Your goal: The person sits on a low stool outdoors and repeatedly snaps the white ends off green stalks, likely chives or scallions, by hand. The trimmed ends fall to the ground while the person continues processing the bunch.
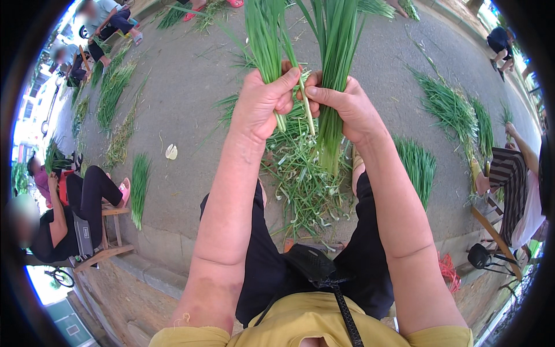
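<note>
A bunch of garlic chives (264, 40) is gripped in my left hand (263, 101), its pale cut ends poking out below the fist. My right hand (347, 107) is closed round a second, thicker bunch of garlic chives (338, 49), leaves upward and lower ends hanging down. Between the two hands a single pale-based stalk (307, 109) slants, with fingertips of both hands close to it; which hand pinches it I cannot tell. Beneath, between my feet, lies a heap of loose green and whitish trimmings (309, 194).
Neat chive bundles lie beside my right leg (414, 170) and further left (140, 191). A larger chive heap (448, 107) spreads at right. People sit on wooden seats on both sides. A black pouch (309, 263) hangs at my lap; red string (448, 272) lies at right.
</note>
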The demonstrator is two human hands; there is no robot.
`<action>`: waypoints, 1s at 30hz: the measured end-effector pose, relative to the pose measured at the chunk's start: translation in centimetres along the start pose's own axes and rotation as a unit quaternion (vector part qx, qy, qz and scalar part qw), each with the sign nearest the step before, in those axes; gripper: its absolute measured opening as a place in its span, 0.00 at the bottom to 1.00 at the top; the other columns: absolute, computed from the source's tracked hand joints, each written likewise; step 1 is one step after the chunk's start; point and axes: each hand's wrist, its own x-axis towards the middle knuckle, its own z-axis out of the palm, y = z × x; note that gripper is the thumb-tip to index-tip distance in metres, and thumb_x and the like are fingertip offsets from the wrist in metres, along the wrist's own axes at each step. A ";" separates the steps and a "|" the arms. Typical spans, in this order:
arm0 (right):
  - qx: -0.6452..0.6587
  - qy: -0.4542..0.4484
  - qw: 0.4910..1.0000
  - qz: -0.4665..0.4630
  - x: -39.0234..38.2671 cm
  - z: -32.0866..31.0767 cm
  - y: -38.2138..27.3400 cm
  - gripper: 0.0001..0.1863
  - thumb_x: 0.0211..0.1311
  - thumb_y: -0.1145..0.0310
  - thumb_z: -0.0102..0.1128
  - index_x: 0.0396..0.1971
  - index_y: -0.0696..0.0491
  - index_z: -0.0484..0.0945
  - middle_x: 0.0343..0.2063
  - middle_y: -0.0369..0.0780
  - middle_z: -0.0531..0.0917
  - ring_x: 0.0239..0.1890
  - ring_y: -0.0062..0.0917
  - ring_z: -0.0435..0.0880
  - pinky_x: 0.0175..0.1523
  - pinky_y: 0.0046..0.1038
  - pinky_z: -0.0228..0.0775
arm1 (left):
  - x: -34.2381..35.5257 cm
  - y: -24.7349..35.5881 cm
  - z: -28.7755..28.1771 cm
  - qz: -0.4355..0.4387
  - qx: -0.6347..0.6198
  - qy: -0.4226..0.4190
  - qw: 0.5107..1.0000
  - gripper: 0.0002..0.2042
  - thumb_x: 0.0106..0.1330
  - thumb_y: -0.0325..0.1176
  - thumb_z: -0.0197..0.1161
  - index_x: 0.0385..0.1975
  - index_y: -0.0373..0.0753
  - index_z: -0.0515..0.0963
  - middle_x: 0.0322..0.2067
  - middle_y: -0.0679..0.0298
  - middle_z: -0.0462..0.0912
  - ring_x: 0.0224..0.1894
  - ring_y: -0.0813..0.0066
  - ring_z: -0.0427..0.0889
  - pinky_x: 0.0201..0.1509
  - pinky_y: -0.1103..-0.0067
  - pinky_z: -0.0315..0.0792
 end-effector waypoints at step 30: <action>0.000 0.023 1.000 0.014 0.0 -0.5 -0.3 0.08 0.56 0.66 0.61 0.29 0.56 0.76 0.18 0.33 0.76 0.20 0.16 0.74 0.28 0.18 0.67 | -0.4 0.1 0.3 0.021 0.044 0.017 0.999 0.06 0.62 0.30 0.61 0.35 0.36 0.74 0.25 0.65 0.78 0.12 0.90 0.61 0.15 0.89 0.54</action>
